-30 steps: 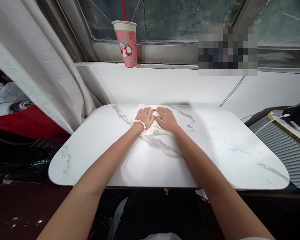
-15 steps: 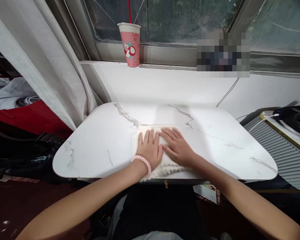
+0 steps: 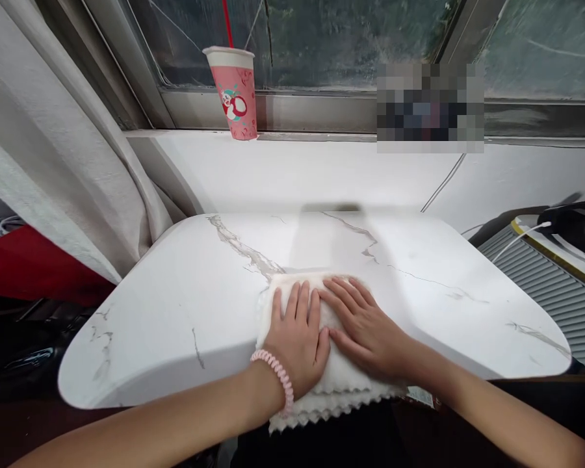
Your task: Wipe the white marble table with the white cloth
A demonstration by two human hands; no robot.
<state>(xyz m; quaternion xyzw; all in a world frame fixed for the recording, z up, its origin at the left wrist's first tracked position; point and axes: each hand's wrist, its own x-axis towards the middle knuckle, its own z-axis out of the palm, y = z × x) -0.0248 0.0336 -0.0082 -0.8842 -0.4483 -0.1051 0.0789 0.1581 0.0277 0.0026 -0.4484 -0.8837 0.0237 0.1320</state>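
A folded white cloth (image 3: pixel 338 383) lies at the near edge of the white marble table (image 3: pixel 185 305), its scalloped hem hanging over the edge. My left hand (image 3: pixel 296 338), with a pink coil band at the wrist, presses flat on the cloth's left part, fingers stretched out. Beside it, my right hand (image 3: pixel 365 328) lies flat on the cloth as well, fingers spread and pointing left. The two hands touch at the thumbs.
A pink paper cup (image 3: pixel 234 91) with a red straw stands on the window sill behind the table. A white curtain (image 3: pixel 63 149) hangs at the left. At the right are a grey ribbed surface (image 3: pixel 550 286), a white cable and a dark device (image 3: pixel 575 224).
Both hands have slid the cloth from the table's far side toward me, down to the near edge, where its hem now overhangs.
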